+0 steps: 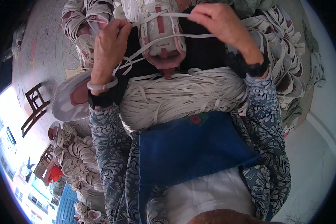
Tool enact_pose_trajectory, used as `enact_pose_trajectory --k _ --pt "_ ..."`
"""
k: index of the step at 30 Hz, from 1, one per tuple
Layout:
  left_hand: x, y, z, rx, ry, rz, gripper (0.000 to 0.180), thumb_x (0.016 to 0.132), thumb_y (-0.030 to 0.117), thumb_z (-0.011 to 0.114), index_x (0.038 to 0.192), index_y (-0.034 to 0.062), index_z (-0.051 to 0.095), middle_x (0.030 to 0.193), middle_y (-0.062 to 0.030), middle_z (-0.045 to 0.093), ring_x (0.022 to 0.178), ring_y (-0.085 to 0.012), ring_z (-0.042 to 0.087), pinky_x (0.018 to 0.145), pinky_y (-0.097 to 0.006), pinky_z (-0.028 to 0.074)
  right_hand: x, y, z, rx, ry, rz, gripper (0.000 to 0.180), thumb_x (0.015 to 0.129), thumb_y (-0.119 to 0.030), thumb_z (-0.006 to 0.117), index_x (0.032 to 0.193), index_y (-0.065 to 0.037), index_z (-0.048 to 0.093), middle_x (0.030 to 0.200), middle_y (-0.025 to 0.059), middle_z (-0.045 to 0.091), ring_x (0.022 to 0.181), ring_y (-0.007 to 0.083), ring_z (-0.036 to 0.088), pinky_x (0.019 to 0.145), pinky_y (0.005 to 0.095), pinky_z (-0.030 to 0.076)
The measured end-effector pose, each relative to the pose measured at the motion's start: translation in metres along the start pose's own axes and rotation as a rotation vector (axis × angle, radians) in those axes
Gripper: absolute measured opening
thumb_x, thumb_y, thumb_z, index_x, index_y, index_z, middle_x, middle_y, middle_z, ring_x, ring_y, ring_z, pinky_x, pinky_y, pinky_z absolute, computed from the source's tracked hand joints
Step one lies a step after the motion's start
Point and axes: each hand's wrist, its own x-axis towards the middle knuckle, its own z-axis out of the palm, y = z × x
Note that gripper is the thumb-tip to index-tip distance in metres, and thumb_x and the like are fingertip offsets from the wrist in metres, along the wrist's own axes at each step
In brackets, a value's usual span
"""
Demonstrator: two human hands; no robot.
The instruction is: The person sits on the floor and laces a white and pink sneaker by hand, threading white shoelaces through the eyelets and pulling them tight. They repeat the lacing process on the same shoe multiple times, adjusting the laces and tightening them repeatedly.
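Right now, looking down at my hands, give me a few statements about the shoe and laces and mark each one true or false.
1. Both hands, left hand and right hand, pinch a white lace. True.
2. The shoe between the hands is solid black. False: it is white with pink trim.
3. A large bundle of white laces lies across the lap, below the shoe. True.
4. The cloth over the lap is red. False: it is blue.
5. The left wrist is bare. False: it wears a pale bangle.
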Motion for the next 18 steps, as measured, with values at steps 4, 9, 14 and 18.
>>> enact_pose_trajectory --k 4,9,14,18 --pt "0.001 0.005 0.003 0.023 0.067 0.028 0.021 0.09 0.022 0.057 0.096 0.0048 0.066 0.085 -0.0145 0.067 0.079 -0.0282 0.066 0.071 -0.035 0.049 0.004 0.013 -0.028 -0.075 -0.017 0.069 0.019 0.09 -0.014 0.056 0.09 0.004 0.061 0.069 0.0157 0.06 0.063 0.0277 0.058 0.059 0.0369 0.045" --pt "-0.008 -0.004 -0.003 -0.384 0.337 0.111 0.019 0.094 0.016 0.054 0.099 0.0006 0.063 0.088 -0.0065 0.07 0.075 -0.0122 0.062 0.068 -0.025 0.046 -0.017 0.042 -0.02 -0.524 0.487 -0.123 0.013 0.086 -0.01 0.06 0.088 0.002 0.062 0.077 0.0146 0.059 0.066 0.0277 0.057 0.06 0.037 0.046" --pt "-0.029 0.017 -0.003 -0.487 0.246 -0.02 0.019 0.095 0.013 0.054 0.106 -0.0019 0.059 0.085 -0.0032 0.069 0.07 -0.0047 0.055 0.065 -0.018 0.041 -0.01 -0.028 -0.018 0.078 0.243 -0.04 0.011 0.087 -0.005 0.06 0.093 0.004 0.061 0.086 0.0147 0.058 0.072 0.0273 0.057 0.062 0.0349 0.047" --pt "-0.034 0.026 0.013 -0.509 0.105 -0.041 0.02 0.095 0.016 0.056 0.104 -0.001 0.062 0.08 -0.0023 0.067 0.067 -0.0038 0.051 0.06 -0.018 0.04 -0.006 -0.034 0.006 0.067 0.26 -0.318 0.011 0.085 -0.006 0.063 0.092 0.003 0.061 0.085 0.0136 0.058 0.071 0.0265 0.057 0.063 0.0355 0.048"
